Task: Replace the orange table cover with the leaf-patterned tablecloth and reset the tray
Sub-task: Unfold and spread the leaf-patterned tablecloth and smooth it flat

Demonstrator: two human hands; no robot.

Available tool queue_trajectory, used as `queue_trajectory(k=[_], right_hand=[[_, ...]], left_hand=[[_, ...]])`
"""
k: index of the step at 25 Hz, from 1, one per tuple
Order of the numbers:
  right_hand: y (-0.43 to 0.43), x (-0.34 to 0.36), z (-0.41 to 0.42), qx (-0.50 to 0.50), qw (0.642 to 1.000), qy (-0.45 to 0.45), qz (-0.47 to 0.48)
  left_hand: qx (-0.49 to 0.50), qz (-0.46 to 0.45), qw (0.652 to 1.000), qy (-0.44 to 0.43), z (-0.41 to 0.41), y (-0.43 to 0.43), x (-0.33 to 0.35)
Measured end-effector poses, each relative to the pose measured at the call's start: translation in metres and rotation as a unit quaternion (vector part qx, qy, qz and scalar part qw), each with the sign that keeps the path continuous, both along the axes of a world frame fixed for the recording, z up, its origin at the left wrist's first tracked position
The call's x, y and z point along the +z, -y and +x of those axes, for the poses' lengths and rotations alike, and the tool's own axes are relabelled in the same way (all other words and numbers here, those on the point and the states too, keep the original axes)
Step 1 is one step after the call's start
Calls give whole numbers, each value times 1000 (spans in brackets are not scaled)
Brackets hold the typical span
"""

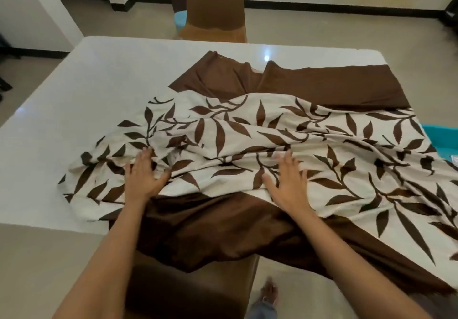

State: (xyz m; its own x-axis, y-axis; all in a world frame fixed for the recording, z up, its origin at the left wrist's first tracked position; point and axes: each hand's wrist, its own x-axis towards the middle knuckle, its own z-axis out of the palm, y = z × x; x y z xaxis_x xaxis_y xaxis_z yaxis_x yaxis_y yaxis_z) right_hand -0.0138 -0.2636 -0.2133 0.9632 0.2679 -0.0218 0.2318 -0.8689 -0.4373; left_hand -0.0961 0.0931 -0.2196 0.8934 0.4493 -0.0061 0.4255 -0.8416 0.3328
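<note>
Tablecloth (247, 130): cloth, matt cream ground, creased; brown border (223, 224) has a faint satin sheen. Table (99, 75): white, smooth, glossy (lamp glare mirrored on top). Tray (432, 137): blue plastic, smooth. Chair (213, 3): smooth brown cover, dull. Floor (322, 23): polished tile.

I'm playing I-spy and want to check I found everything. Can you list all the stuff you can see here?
leaf-patterned tablecloth: one, cream with brown leaves and plain brown borders, rumpled on the table, hanging over its near edge
table: one, white, under the cloth
far chair: one, brown, at the table's far side
near chair: one, brown, at the near side, partly under the cloth
turquoise thing: one, at the right edge, mostly hidden by the cloth; cannot tell what it is
light blue thing: one, behind the far chair, mostly hidden
foot: one, bare, on the floor
left hand: one, flat on the cloth
right hand: one, flat on the cloth
</note>
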Motion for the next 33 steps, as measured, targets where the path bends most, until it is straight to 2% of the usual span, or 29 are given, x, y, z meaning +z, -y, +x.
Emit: queue_trajectory(k=[2,5,15,17,19,21,23,24,27,33], right_hand=[[-12,-16,-9,-3,997,-4,-80],[9,-18,4,26,992,12,-124],[30,-15,24,31,988,4,-150],[24,-9,25,-10,985,-15,-173],[-18,2,13,-113,975,-26,-190],[-106,18,-14,-173,978,17,-116],[-212,27,-52,-126,991,18,27],[-256,25,-70,-81,995,-14,49],[-306,-2,-95,-47,997,-59,-18],[-282,-16,-90,-28,994,24,-103]], left_hand=[[5,10,1000,-14,-10,-17,-10],[-13,26,999,-15,-15,-38,-6],[44,40,998,-30,-55,-175,-12],[33,32,998,-46,-60,-205,-9],[16,38,998,-39,-62,-223,-8],[-13,32,999,-39,-59,-230,-6],[-43,35,997,-50,-62,-241,-6],[-54,39,996,-54,-64,-250,-6],[-53,34,996,-59,-71,-289,-6],[-59,47,995,-61,-94,-384,-7]])
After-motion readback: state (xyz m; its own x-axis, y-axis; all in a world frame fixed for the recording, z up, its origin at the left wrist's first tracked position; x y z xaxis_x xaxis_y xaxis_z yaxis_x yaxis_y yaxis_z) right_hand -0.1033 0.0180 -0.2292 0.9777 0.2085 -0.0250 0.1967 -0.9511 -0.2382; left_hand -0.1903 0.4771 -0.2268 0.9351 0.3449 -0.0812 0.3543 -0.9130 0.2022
